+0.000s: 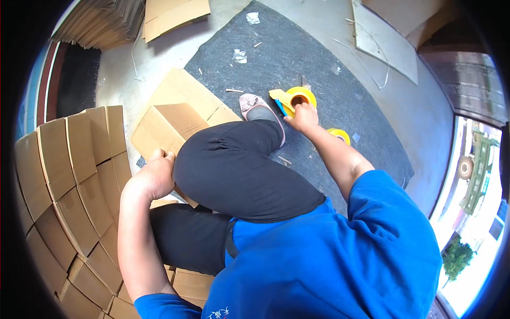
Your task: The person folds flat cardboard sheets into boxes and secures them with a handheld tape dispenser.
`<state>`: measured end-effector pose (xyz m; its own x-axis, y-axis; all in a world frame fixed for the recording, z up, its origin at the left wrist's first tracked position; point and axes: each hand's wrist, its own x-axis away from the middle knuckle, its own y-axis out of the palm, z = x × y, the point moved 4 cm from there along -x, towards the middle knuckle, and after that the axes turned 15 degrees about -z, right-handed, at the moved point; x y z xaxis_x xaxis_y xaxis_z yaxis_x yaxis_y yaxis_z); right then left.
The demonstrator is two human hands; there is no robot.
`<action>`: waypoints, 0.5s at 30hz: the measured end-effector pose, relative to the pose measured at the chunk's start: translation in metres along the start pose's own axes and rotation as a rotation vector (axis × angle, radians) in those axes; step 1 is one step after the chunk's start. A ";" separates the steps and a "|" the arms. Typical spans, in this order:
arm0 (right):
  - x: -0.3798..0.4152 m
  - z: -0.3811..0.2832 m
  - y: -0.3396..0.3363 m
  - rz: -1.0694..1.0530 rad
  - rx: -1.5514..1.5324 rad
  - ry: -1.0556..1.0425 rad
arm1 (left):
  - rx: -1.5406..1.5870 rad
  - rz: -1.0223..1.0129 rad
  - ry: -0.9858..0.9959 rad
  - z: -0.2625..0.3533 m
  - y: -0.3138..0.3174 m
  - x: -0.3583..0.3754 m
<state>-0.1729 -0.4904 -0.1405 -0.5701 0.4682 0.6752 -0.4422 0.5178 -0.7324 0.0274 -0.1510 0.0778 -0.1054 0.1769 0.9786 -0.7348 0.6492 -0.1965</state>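
Far left of the mat point(348, 101), brown boxes point(56, 186), stacked in close rows like a wall. Farther ahead and well left of the mat, a black panel point(79, 74), upright beside a red and white frame. Ahead and left of the mat, a pile of card point(101, 21), layered in many thin sheets, with pale floor point(119, 66) in between. Just left of the mat, the left hand point(151, 175), bent at the fingers and pinched on the near edge of a carton point(183, 119); brown, folded into angled panels, lying across the left border of the mat and partly hidden by a knee. Beyond the upper left edge of the mat, a flat sheet point(178, 16). Over the near left part of the mat, black trousers point(239, 170), bent at the knee; on the mat, a pale pink shoe point(246, 102). At the far end of the mat, white scraps point(253, 18). Over the middle of the mat, a yellow dispenser point(287, 99) with a blue edge, gripped by the right hand point(304, 118), fingers at the core of the loaded tape. Contact between dispenser and mat: cannot tell. Also on the mat, beside the right forearm, a second yellow roll point(340, 134), partly hidden. Right of the mat, a white board point(385, 45) with thin string. Far right of the mat, a bright doorway, with a green truck point(475, 173) and a tree point(457, 258) outside.
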 end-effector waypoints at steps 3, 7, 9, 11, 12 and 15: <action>-0.003 -0.007 0.020 0.014 0.189 -0.002 | 0.171 0.111 0.054 0.004 -0.004 0.017; -0.017 -0.002 0.024 0.042 0.289 -0.068 | 0.180 0.254 0.040 0.007 0.008 0.016; -0.019 0.004 0.026 0.085 0.299 -0.114 | 0.162 0.289 0.001 0.010 0.014 0.011; -0.018 0.008 0.024 0.145 0.281 -0.156 | 0.170 0.218 -0.034 0.012 0.012 0.010; -0.017 0.005 0.020 0.168 0.270 -0.171 | 0.162 0.310 -0.032 0.011 0.016 0.012; -0.015 -0.001 0.001 0.154 0.179 -0.158 | 0.184 0.320 -0.015 0.008 0.018 0.010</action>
<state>-0.1641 -0.4960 -0.1515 -0.7345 0.4067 0.5433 -0.4495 0.3081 -0.8384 0.0075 -0.1433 0.0844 -0.3584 0.3381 0.8702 -0.7708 0.4187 -0.4801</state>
